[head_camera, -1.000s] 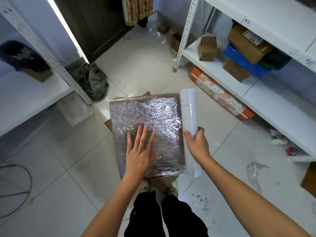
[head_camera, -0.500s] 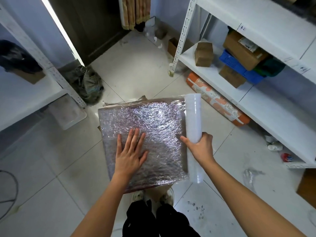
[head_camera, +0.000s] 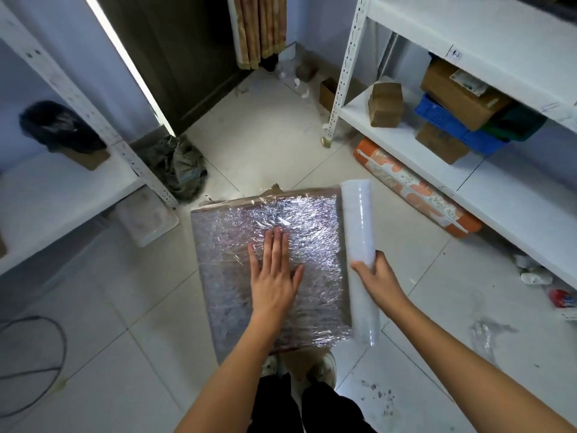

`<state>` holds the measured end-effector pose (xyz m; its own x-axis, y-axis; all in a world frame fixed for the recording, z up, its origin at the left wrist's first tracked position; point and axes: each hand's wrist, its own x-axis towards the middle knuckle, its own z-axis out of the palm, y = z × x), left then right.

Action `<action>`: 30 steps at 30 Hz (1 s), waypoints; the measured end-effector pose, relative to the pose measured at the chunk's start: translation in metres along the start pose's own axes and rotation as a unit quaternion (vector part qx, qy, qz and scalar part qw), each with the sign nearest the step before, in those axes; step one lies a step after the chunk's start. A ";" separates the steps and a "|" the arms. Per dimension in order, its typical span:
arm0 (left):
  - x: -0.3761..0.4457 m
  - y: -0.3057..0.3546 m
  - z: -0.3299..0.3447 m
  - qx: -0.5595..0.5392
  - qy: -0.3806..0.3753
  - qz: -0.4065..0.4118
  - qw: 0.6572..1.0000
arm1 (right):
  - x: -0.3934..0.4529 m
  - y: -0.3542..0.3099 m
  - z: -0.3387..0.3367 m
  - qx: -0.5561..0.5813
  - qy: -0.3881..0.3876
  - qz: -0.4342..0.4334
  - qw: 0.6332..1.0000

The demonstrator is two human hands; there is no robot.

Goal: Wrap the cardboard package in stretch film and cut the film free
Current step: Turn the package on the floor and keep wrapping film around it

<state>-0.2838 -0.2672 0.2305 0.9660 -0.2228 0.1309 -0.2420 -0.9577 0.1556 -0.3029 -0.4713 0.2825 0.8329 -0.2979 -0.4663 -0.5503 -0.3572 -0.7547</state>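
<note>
A flat cardboard package (head_camera: 315,245) lies in front of me above the tiled floor, its top covered in crinkled shiny stretch film. My left hand (head_camera: 274,273) presses flat on the middle of that film, fingers straight and together. Along the package's right edge stands the white roll of stretch film (head_camera: 358,226), its film still joined to the wrap. My right hand (head_camera: 379,278) grips the roll around its middle, and the roll's lower end sticks out below the hand.
White metal shelving (head_camera: 437,142) on the right holds cardboard boxes and a blue crate. An orange patterned bundle (head_camera: 415,189) lies under it. Another white shelf (head_camera: 62,189) stands left, with a dark bag (head_camera: 178,167) and a white tray (head_camera: 146,214) on the floor. My shoes (head_camera: 324,367) show below the package.
My left hand has slid up the film toward the package's middle, its fingers closing together. The right hand has kept hold of the roll at the right edge. The view shifted slightly.
</note>
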 end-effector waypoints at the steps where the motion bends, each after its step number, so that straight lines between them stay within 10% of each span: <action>1: 0.002 -0.002 0.004 0.001 -0.002 -0.002 1.000 | 0.002 0.002 -0.003 0.008 -0.014 -0.003 1.000; 30: -0.010 -0.004 0.026 0.031 0.103 0.025 0.994 | 0.041 0.025 -0.031 0.019 -0.062 -0.024 0.998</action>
<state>-0.2896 -0.2658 0.2027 0.9119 -0.2348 0.3366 -0.2772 -0.9572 0.0834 -0.2843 -0.5196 0.2592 0.8604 -0.1695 -0.4807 -0.5090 -0.3345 -0.7931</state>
